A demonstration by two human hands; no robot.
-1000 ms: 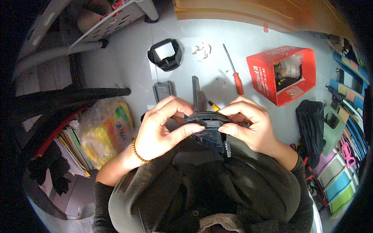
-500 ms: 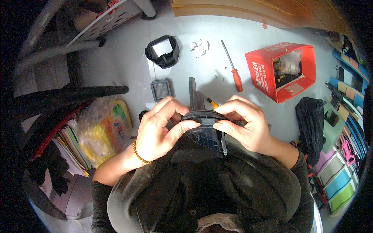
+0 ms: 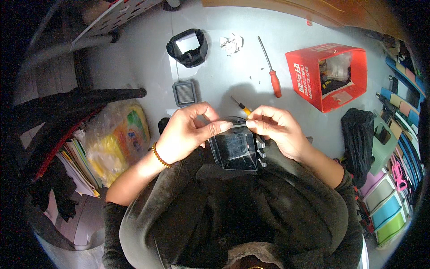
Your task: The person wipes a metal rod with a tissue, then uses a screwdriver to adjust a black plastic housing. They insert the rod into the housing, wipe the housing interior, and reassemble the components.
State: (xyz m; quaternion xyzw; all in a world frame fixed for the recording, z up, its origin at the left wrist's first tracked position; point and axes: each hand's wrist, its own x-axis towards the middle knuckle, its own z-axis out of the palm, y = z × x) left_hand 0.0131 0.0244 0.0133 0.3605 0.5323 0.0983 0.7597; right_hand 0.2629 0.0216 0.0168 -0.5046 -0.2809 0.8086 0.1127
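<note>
Between my two hands, above my lap, is a dark see-through plastic container (image 3: 235, 150) with an open box-like shape and grey tabs down its right side. My left hand (image 3: 186, 127) pinches its upper left rim between thumb and fingers. At the upper right rim, my right hand (image 3: 280, 132) grips it the same way, thumb on top. Just beyond the right fingertips lies a small screwdriver (image 3: 244, 109) with a yellow and black handle. A grey pleated filter (image 3: 184, 93) rests on the floor beyond my left hand.
Farther off sit a black ring-shaped part (image 3: 188, 60), crumpled white paper (image 3: 232, 44) and a red-handled screwdriver (image 3: 274, 83) near several tiny screws. A red box (image 3: 309, 80) holding bagged items stands at right. Books and a yellow plastic package (image 3: 118, 143) are at left.
The container has tipped, so its hollow inside now faces me and its long upright part has dropped from sight. Both hands still grip its rim. The view has shifted slightly.
</note>
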